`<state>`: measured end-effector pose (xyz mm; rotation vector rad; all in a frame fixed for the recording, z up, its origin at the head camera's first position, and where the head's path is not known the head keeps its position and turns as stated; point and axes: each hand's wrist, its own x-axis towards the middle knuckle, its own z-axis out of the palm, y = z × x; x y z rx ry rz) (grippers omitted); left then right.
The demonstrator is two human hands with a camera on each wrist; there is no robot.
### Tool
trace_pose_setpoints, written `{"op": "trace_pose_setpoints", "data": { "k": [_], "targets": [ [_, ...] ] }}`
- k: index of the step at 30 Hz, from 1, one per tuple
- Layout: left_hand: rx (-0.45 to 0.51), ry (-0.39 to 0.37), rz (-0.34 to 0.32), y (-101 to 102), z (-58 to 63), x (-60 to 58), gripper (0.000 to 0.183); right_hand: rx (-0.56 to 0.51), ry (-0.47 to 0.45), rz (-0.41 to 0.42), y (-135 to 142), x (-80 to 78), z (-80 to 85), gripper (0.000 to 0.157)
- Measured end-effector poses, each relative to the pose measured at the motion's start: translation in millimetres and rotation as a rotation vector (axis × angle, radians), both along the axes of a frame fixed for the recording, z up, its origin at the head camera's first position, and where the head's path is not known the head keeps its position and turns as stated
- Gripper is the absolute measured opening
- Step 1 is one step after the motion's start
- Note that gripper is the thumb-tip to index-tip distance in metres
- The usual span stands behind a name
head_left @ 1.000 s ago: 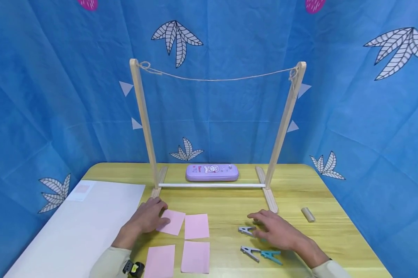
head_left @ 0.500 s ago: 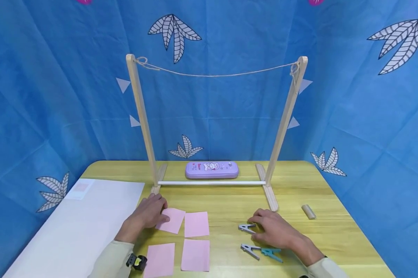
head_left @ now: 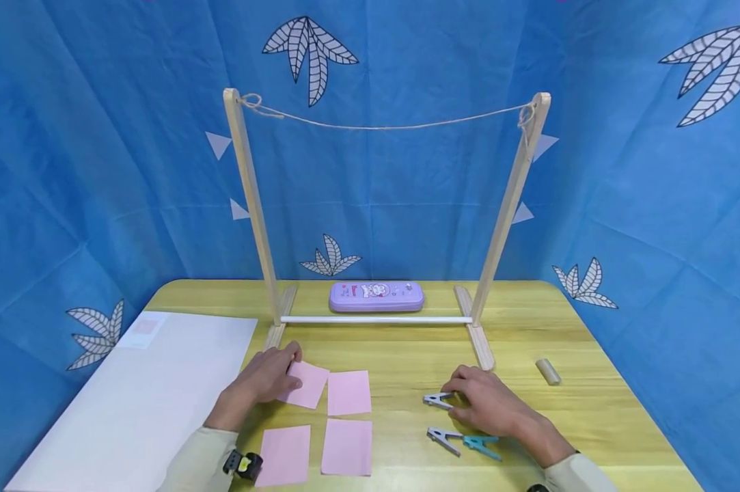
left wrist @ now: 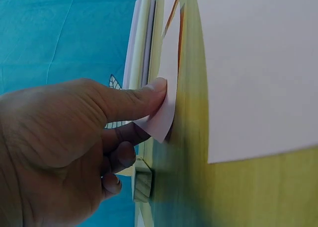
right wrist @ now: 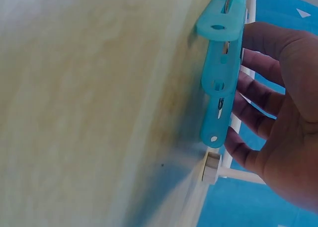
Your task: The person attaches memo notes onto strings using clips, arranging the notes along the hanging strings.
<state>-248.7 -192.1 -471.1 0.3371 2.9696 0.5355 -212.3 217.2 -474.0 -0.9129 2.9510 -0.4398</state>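
Note:
My left hand [head_left: 262,379] pinches the left corner of a pink square of paper [head_left: 311,385]. In the left wrist view the thumb lies on top, a finger is underneath, and that corner of the paper [left wrist: 161,125] bends. More pink squares [head_left: 348,393] lie beside it and nearer me. My right hand [head_left: 489,406] is low at a grey clothespin [head_left: 434,399], its index finger and thumb bent on either side of one end; whether they grip it is hidden. Just in front lie another grey clothespin [head_left: 443,439] and a teal clothespin [head_left: 482,445]. In the right wrist view, teal clothespins [right wrist: 218,63] partly hide the fingertips.
A wooden frame [head_left: 506,222] with a sagging string [head_left: 370,128] between its posts stands at the back. Behind its white crossbar [head_left: 376,319] lies a purple pencil case [head_left: 376,297]. A large white sheet [head_left: 179,383] covers the left side; a small beige roll [head_left: 548,372] lies right.
The right hand has lowered and its index finger and thumb have come closer around the grey clothespin. The left hand stays at the paper's corner. The head view has tilted slightly down.

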Motion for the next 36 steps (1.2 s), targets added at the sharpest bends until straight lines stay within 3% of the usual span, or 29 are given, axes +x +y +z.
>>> {"op": "trace_pose_setpoints", "data": {
  "k": [4,8,19,28,36],
  "targets": [
    [0.024,-0.031,0.062,-0.8,1.2,-1.6,0.042,-0.014,0.014,0.000,-0.6,-2.2,2.6,0.028],
    [0.073,-0.028,0.103,-3.5,1.9,-2.8,0.036,-0.033,0.027,-0.013,-1.0,-4.6,5.3,0.026],
    [0.274,0.068,0.097,-8.9,12.2,3.1,0.010,-0.083,0.036,-0.060,-0.4,-3.1,10.1,0.026],
    [0.483,0.246,0.183,2.6,35.7,0.2,0.014,-0.175,0.036,-0.119,-6.0,-2.3,17.6,0.028],
    [0.600,0.348,0.236,19.8,53.3,-4.4,0.023,-0.338,0.201,-0.205,-17.0,-2.8,28.5,0.028]
  ]
}}
